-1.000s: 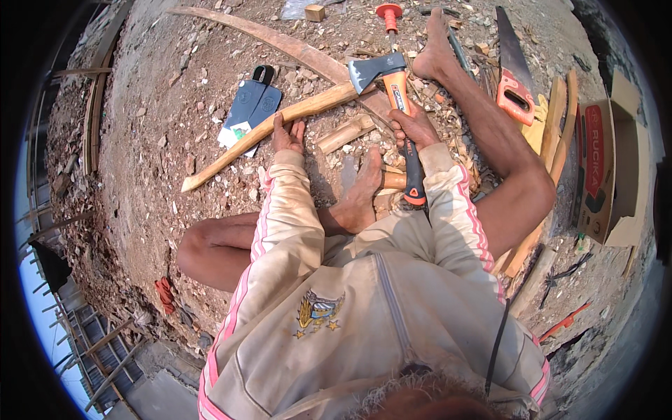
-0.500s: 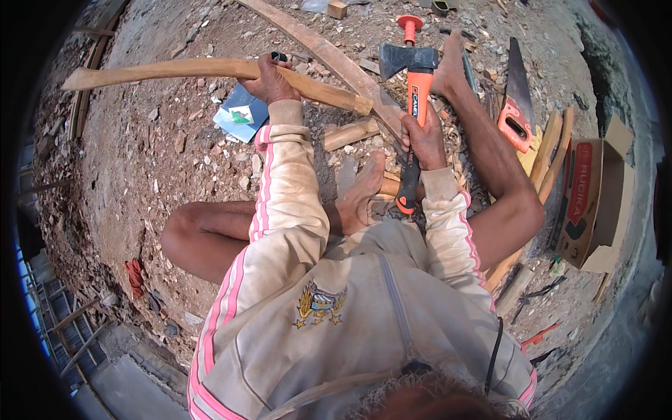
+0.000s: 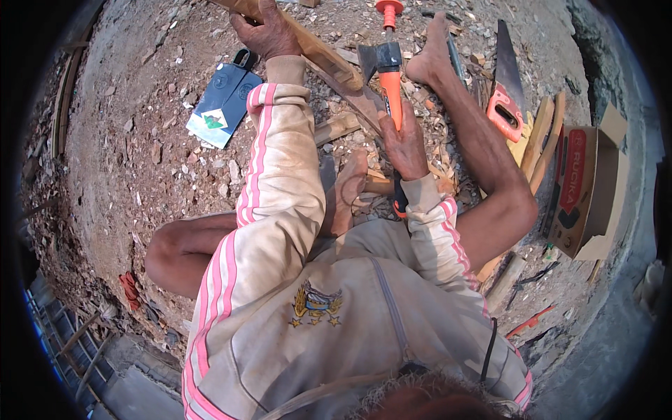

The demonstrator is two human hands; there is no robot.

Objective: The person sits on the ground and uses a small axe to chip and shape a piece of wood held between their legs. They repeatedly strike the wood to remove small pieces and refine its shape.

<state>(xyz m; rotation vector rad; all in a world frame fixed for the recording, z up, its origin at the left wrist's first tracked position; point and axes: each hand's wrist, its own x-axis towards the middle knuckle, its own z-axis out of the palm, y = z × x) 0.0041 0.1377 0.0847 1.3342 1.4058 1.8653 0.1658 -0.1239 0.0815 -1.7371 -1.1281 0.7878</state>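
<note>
On the chip-strewn ground (image 3: 140, 175) we sit with a cardboard box (image 3: 584, 189) at our right. Our left hand (image 3: 266, 31) clasps a long wooden stave (image 3: 315, 52) at the upper edge. Our right hand (image 3: 404, 143) is closed around an orange-handled hatchet (image 3: 388, 84), head upward, just beside the stave. A handsaw (image 3: 505, 91) lies near our foot.

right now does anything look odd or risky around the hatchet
Yes: the right hand holds the hatchet with its head close to a bare foot. Wood chips litter the ground, and a handsaw lies loose beside the leg.
</note>
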